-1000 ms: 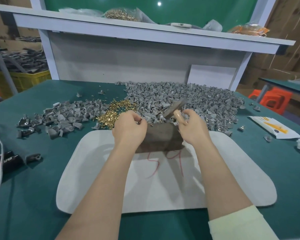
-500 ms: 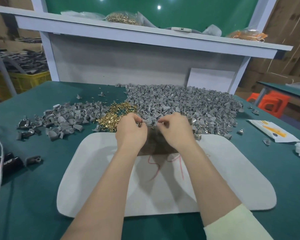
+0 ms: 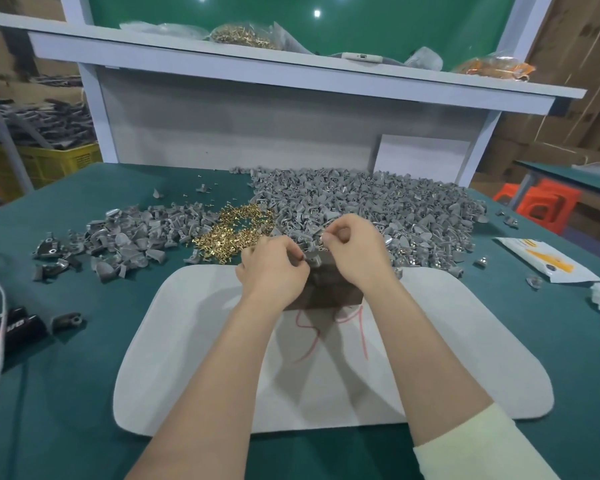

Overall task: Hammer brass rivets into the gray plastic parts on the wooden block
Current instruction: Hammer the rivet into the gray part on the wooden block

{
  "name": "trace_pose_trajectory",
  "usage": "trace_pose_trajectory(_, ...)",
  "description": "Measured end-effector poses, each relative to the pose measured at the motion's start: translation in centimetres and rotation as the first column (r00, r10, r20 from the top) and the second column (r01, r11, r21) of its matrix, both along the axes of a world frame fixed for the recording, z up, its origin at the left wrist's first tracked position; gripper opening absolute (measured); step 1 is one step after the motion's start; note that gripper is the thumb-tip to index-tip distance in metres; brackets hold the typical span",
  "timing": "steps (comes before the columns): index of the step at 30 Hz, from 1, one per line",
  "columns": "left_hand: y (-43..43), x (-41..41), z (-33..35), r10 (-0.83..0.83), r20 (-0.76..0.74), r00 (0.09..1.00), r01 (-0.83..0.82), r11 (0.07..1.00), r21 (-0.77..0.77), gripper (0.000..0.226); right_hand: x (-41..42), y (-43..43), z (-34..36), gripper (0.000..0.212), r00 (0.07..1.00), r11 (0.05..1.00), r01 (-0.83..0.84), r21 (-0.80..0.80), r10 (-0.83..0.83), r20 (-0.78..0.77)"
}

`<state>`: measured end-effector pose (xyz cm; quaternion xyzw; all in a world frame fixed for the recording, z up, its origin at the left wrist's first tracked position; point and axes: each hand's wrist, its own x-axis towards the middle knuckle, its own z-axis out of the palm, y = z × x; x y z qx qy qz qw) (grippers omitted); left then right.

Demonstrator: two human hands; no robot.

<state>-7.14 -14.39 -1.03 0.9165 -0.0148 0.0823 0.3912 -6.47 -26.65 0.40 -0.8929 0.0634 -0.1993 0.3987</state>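
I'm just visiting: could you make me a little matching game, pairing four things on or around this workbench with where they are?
1 brass rivets
2 wooden block
3 orange stool
4 yellow crate

A on the white mat
B far left, off the table
C beside the big gray heap
D far right, off the table

Pairs: 1-C, 2-A, 3-D, 4-B

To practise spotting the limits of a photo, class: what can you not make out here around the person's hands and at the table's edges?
Head view:
Top of the dark brown wooden block: covered by both hands.
What the left hand holds: hidden by its curled fingers.
The small shiny piece pinched by the right hand: too small to name.
The black-and-red objects: cut off by the left edge.
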Motion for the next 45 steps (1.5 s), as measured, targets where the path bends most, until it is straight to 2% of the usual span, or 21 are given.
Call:
trace_pose_trajectory(3, -0.3, -0.1, -0.1, -0.015, -0.007, 1.000, 0.015, 0.999, 0.051, 0.010, -0.6, -0.4, -0.1, 0.008, 0.996, 0.992, -0.082, 0.093, 0.085, -0.028)
trace_pose_trajectory(7, -0.4, -0.1, -0.1, 0.005, 0.024, 1.000, -0.006, 1.000, 0.028, 0.006, -1.1, -0.7, -0.5, 0.016, 0.991, 0.981, -0.127, 0.145, 0.131, -0.022)
trace_pose_trajectory(15, -0.5, 0.1, 0.0, -0.051, 0.232, 0.971, 0.051, 0.999, 0.008, 0.012, -1.1, -0.1, 0.0, 0.014, 0.976, 0.963, -0.209, 0.171, 0.195, 0.094)
trace_pose_trajectory(22, -0.5, -0.1, 0.0, -0.052, 0.301, 0.952, 0.041, 0.998, 0.041, 0.010, -1.0, 0.0, -0.1, 0.016, 0.974, 0.957, -0.221, 0.186, 0.208, 0.087)
trace_pose_trajectory(30, -0.7, -0.4, 0.0, -0.050, 0.335, 0.941, 0.039, 0.998, 0.039, 0.009, -1.1, -0.2, -0.2, 0.004, 0.983, 0.955, -0.185, 0.231, 0.182, 0.034)
trace_pose_trajectory(34, -0.5, -0.2, -0.1, -0.011, 0.242, 0.970, -0.007, 0.997, 0.074, 0.009, -1.1, -0.6, -0.2, 0.009, 0.989, 0.991, -0.135, 0.002, 0.135, 0.059)
trace_pose_trajectory(39, -0.2, -0.1, -0.1, -0.002, 0.063, 0.998, -0.004, 0.995, 0.096, 0.017, -1.5, -0.9, -0.7, 0.010, 0.991, 0.945, -0.136, -0.298, 0.127, -0.047)
trace_pose_trajectory(45, -0.4, -0.2, -0.1, -0.017, 0.053, 0.998, 0.011, 0.994, 0.108, 0.013, -1.6, -0.2, -0.4, 0.009, 0.989, 0.897, -0.142, -0.418, 0.118, -0.084)
